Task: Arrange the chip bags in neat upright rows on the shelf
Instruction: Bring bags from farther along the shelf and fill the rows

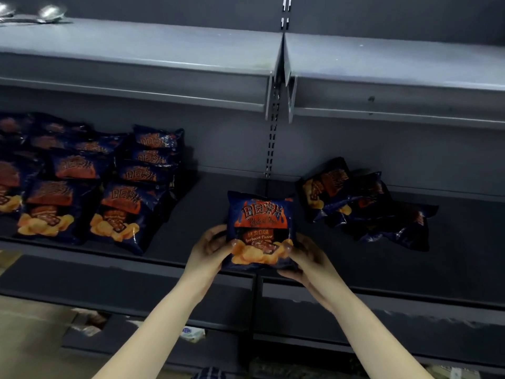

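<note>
Left of the held chip bag (261, 231), rows of bags (109, 187) lean back on the shelf (207, 192). The left hand (210, 247) and right hand (306, 258) have their fingers clamped on the held chip bag's lower corners, keeping it upright above the shelf's front edge. Right of it lies a loose pile (366, 206). This looks like the placing step. Next, the bag likely needs standing beside the rows.

Leftmost chip bags (8, 184) run past the left edge.

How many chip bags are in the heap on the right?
3 visible: rear-left bag tilted, middle bag beside it, front-right bag lying flat; others may hide underneath.
</note>
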Available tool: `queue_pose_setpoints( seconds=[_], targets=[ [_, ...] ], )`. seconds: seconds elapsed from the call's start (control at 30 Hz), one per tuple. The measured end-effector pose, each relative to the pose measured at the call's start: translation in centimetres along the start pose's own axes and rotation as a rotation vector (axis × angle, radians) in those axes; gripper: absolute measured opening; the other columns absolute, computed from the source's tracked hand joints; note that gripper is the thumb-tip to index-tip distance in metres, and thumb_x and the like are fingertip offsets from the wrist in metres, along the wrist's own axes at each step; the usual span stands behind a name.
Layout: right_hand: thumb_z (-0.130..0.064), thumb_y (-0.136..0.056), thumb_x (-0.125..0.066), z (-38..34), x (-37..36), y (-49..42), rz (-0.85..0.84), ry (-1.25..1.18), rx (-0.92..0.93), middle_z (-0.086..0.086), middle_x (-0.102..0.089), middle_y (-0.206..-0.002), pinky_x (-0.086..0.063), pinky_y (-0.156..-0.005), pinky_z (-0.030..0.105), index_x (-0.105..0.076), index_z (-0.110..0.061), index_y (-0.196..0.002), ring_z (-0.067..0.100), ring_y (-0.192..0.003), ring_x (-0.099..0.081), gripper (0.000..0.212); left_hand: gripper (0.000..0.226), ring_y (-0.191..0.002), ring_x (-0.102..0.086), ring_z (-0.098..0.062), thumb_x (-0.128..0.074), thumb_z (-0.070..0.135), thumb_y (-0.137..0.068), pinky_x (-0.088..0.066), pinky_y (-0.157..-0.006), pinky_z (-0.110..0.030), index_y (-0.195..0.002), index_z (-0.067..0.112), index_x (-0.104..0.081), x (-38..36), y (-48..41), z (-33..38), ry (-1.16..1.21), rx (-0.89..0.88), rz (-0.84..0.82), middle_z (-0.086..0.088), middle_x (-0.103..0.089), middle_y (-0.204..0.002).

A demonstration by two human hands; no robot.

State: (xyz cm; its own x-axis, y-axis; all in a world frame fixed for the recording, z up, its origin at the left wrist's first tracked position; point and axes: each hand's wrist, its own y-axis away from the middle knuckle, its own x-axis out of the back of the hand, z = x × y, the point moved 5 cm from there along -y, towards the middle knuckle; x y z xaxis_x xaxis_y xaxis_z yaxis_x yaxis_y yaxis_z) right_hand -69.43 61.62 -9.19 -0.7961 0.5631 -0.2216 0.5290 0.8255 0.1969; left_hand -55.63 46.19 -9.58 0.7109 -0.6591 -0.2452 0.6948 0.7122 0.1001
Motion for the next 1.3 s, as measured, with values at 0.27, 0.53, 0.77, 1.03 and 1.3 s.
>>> queue_pose_setpoints(
  seconds=[0.27,0.53,0.77,1.03,1.3],
  targets=[
    [-0.033,-0.076,-0.069,0.6,-0.9,-1.8,-0.002,0.1,-0.015,0.0,-0.068,-0.114,-0.042,-0.102,0.052,-0.055,-0.024,-0.122,0.02,-0.111,-0.061,0.048,0.033,-0.099,-0.065,-0.012,-0.064,0.006,-0.085,-0.051,-0.081,-0.025,-0.106,0.031,-0.058,1.0,-0.8,0.5,-0.168,-0.076,0.059,0.002,-0.07,-0.101],
    [-0.018,-0.089,-0.062,-0.2,-2.8,-7.3,0.109,0.127,0.104,-0.001,-0.07,-0.11,-0.048,-0.083,0.033,-0.063,-0.028,-0.107,0.016,-0.105,-0.064,0.021,0.035,-0.11,-0.057,-0.003,-0.046,-0.005,-0.092,-0.044,-0.099,-0.029,-0.114,0.022,-0.055,4.6,-1.0,2.3,-0.278,-0.16,0.108,0.005,-0.061,-0.116],
    [-0.018,-0.092,-0.059,-0.3,-5.4,-12.9,0.176,0.276,0.168,-0.001,-0.064,-0.116,-0.044,-0.1,0.039,-0.057,-0.026,-0.116,0.016,-0.111,-0.059,0.025,0.038,-0.11,-0.042,0.011,-0.05,0.017,-0.093,-0.031,-0.086,0.002,-0.12,0.044,-0.046,6.6,-1.6,1.4,-0.866,-0.262,-0.036,0.019,-0.043,-0.127],
    [-0.023,-0.091,-0.058,-1.8,-8.0,-19.7,0.475,0.405,0.136,0.009,-0.064,-0.104,-0.047,-0.074,0.03,-0.059,-0.009,-0.109,0.024,-0.095,-0.06,0.023,0.047,-0.141,-0.016,-0.02,-0.034,0.038,-0.1,-0.013,-0.113,-0.027,-0.142,0.018,-0.036,5.6,-5.9,1.4,-1.403,-0.454,-0.262,-0.002,-0.023,-0.152],
    [-0.021,-0.092,-0.052,-3.2,-12.4,-23.7,0.576,0.509,0.077,0.009,-0.063,-0.104,-0.043,-0.073,0.029,-0.06,-0.01,-0.114,0.023,-0.091,-0.057,0.026,0.04,-0.138,-0.028,-0.031,-0.039,0.03,-0.097,-0.021,-0.114,-0.04,-0.125,0.008,-0.057,5.9,-5.7,1.8,-1.373,-0.611,-0.337,-0.012,-0.042,-0.143]
  ],
)
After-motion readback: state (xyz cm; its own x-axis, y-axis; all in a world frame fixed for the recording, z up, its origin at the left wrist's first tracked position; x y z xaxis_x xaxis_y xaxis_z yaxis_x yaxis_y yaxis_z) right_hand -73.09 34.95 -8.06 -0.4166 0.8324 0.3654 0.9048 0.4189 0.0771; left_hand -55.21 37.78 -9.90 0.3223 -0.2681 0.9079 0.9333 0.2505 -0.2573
